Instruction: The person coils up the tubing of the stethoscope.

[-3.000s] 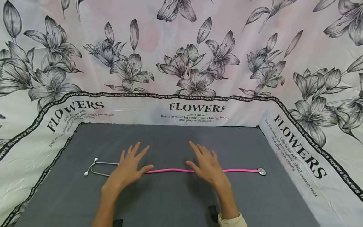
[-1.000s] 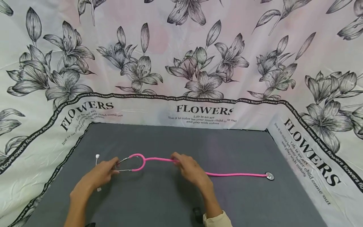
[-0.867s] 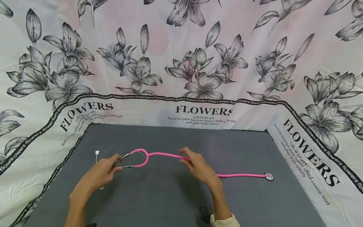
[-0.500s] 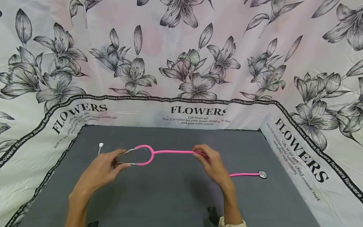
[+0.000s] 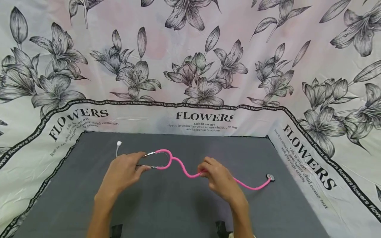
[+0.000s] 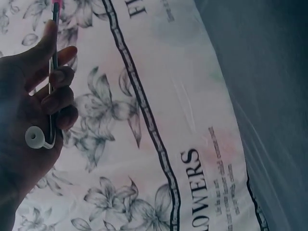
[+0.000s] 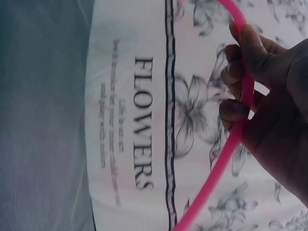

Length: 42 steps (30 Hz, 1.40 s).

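Observation:
A pink stethoscope (image 5: 190, 176) is stretched from left to right between both hands in the head view. My left hand (image 5: 122, 173) grips its metal ear tubes near the pink fork; one white ear tip (image 5: 119, 143) sticks up behind the hand. In the left wrist view, fingers curl round a metal tube (image 6: 53, 65) and an ear tip (image 6: 34, 137) shows by the palm. My right hand (image 5: 221, 181) pinches the middle of the tubing (image 7: 211, 180), which sags in a curve on either side. The round chestpiece (image 5: 270, 178) is at the right end.
Beneath the hands is a dark grey table surface (image 5: 166, 205). A white cloth (image 5: 143, 120) printed with flowers and lettering borders it at the back and both sides. Black straps (image 5: 221, 228) show near the wrists.
Both hands, first spread over the stethoscope, took hold of it and raised it. In the last half second the left hand moved right, the tubing went slack and the chestpiece end swung up.

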Motion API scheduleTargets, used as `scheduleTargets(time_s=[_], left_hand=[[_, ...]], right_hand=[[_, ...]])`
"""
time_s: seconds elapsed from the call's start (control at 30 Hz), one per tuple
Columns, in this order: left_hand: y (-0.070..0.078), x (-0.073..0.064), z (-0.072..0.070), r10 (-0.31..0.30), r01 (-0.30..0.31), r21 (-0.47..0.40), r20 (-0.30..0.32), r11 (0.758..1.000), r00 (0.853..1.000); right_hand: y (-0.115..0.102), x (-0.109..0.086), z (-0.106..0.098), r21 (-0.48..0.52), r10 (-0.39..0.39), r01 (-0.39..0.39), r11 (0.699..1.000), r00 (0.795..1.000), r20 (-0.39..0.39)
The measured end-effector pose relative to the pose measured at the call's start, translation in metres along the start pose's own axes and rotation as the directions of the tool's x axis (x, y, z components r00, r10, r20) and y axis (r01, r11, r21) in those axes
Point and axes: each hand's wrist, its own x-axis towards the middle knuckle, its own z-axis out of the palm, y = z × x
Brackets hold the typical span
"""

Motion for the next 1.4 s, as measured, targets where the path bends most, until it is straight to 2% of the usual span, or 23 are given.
scheduleTargets(time_s=[0.1,0.23,0.33,0.43,0.5,0.63,0.83,0.9,0.97,1.13,1.4], left_hand=[[0.011,0.006,0.006,0.05,-0.05,0.02,-0.021,0.999,0.999],[0.029,0.011,0.013,0.098,-0.097,0.031,-0.013,0.995,0.995],[0.041,0.013,0.018,0.124,-0.124,0.022,0.01,0.992,0.992],[0.052,0.014,0.024,0.138,-0.138,-0.013,0.036,0.99,0.99],[0.057,0.014,0.027,0.132,-0.129,-0.047,0.055,0.991,0.99],[0.064,0.012,0.03,0.087,-0.074,-0.12,0.101,0.99,0.991],[0.068,0.01,0.03,0.036,0.002,-0.21,0.179,0.978,0.983],[0.07,0.011,0.029,0.015,0.025,-0.225,0.175,0.974,0.984],[0.072,0.012,0.03,-0.005,0.036,-0.206,0.145,0.978,0.989],[0.076,0.015,0.031,-0.011,0.019,-0.136,0.061,0.991,0.998],[0.079,0.015,0.031,-0.028,0.031,-0.116,0.027,0.993,0.999]], right_hand=[[-0.011,0.005,0.003,0.045,-0.045,0.043,0.998,0.998,0.044],[-0.023,0.015,0.012,0.091,-0.066,0.063,0.994,0.997,0.03],[-0.029,0.024,0.023,0.068,-0.056,0.059,0.996,0.997,-0.052],[-0.033,0.032,0.033,0.019,-0.031,0.034,0.999,0.987,-0.159],[-0.034,0.036,0.038,-0.012,-0.013,0.01,1.0,0.974,-0.228],[-0.034,0.041,0.046,-0.068,0.009,-0.033,0.997,0.944,-0.331],[-0.033,0.043,0.052,-0.147,-0.016,-0.049,0.988,0.912,-0.411],[-0.033,0.043,0.052,-0.168,-0.026,-0.049,0.985,0.909,-0.417],[-0.034,0.044,0.053,-0.183,-0.036,-0.047,0.982,0.905,-0.424],[-0.036,0.043,0.052,-0.199,-0.026,-0.071,0.978,0.895,-0.446],[-0.037,0.043,0.051,-0.18,-0.012,-0.078,0.981,0.893,-0.45]])
